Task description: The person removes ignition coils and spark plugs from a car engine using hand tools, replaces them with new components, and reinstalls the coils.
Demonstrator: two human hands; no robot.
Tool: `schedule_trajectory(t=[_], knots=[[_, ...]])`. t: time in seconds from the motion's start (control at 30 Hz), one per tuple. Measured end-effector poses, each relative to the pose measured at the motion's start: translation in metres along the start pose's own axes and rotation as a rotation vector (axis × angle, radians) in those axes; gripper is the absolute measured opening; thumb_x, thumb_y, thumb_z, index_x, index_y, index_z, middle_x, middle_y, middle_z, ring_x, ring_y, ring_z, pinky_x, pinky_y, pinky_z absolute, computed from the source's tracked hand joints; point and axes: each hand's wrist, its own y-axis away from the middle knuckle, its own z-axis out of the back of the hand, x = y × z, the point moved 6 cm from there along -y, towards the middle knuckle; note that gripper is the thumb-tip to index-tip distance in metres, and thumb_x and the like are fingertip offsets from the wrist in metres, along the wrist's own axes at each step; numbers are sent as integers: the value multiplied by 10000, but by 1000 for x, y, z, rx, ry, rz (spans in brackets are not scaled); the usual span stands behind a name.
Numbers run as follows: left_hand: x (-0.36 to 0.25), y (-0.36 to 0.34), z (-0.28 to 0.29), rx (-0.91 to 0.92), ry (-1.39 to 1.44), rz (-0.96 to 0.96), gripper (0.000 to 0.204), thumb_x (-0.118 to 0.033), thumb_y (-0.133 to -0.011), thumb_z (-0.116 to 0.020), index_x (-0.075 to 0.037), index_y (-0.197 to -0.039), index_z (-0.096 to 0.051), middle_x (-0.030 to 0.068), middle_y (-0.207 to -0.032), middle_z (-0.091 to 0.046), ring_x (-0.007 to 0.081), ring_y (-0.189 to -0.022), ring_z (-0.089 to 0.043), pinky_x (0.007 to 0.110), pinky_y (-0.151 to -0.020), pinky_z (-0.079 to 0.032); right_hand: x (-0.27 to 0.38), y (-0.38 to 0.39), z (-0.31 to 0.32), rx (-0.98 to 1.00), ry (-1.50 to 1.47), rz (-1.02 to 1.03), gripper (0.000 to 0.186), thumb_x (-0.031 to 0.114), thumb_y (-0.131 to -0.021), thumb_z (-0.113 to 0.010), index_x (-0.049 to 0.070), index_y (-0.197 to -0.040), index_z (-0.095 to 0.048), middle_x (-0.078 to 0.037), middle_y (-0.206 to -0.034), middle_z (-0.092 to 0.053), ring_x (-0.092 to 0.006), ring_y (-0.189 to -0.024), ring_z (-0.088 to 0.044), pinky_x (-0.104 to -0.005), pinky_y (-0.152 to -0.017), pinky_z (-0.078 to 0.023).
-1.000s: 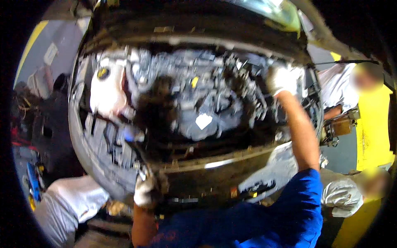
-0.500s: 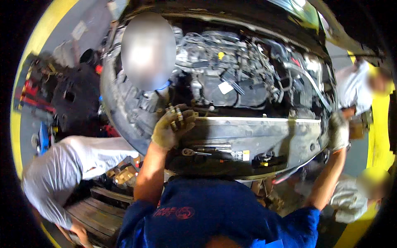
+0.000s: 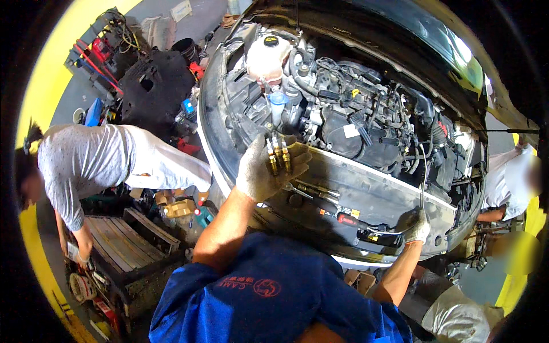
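Observation:
My left hand (image 3: 251, 174), in a pale glove, is palm up at the front of an open engine bay (image 3: 366, 114), cradling several spark plugs (image 3: 274, 155) in its curled fingers. My right hand (image 3: 417, 230), also gloved, grips a long thin silver tool (image 3: 422, 183) near the right of the front panel (image 3: 426, 208). The tool's bend runs left to a red handle (image 3: 347, 219) over the panel. Metal extensions and other tools (image 3: 320, 191) lie on the panel between my hands. A translucent reservoir (image 3: 266, 60) and blue-capped filler (image 3: 278, 98) sit at the bay's left.
A bending co-worker (image 3: 97, 160) is at my left beside a wooden-slatted cart (image 3: 123, 240). Others are at the right (image 3: 506, 183) and lower right (image 3: 454, 314). Boxes (image 3: 177, 208), hoses and dark parts (image 3: 146, 86) crowd the left floor. The raised hood (image 3: 412, 34) overhangs the bay.
My right hand has drawn back from inside the bay to the front panel, with the red-handled tool now showing. My left hand has turned up, displaying the plugs. The view has shifted.

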Motion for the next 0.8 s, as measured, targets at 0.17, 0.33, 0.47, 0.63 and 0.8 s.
schedule_trajectory(t=[0.17, 0.33, 0.47, 0.63, 0.8], knots=[[18, 17, -12, 176, 183, 3, 684, -556, -1041, -287, -9, -1426, -429, 276, -1476, -440, 491, -1395, -380, 581, -1193, -258, 8, 38, -19, -226, 331, 314, 285, 205, -958, -651, 29, -1177, -606, -40, -917, -654, -155, -750, -604, -309, -651, -504], [36, 25, -28, 168, 76, 14, 723, -568, -1032, -265, -3, -1459, -415, 253, -1459, -485, 449, -1386, -422, 566, -1179, -293, -4, 36, 10, -263, 468, 365, 374, 154, -956, -659, -17, -1273, -558, -96, -1079, -652, -191, -909, -590, -333, -837, -495], [46, 19, -28, 257, -250, -81, 605, -406, -1032, -416, 39, -1441, -418, 257, -1435, -506, 421, -1319, -512, 543, -1149, -376, 5, 66, -4, -292, 586, 317, 421, 283, -956, -642, 2, -1265, -589, -149, -1135, -667, -238, -1000, -619, -364, -908, -488], [61, 11, -40, 171, -138, -54, 334, -84, -957, -550, -14, -1283, -534, 186, -1271, -620, 325, -1169, -628, 461, -1039, -510, 36, 118, -20, -653, 1207, 635, 469, 346, -931, -642, -7, -1239, -622, -214, -1195, -644, -362, -1110, -631, -421, -983, -472], [78, 1, -69, 169, -189, -61, 274, -117, -947, -609, -9, -1197, -583, 187, -1219, -656, 343, -1145, -644, 489, -1027, -519, 62, 198, -136, -180, 896, 939, 187, 94, -930, -639, -4, -1089, -661, -135, -1026, -666, -269, -957, -624, -372, -914, -481]])
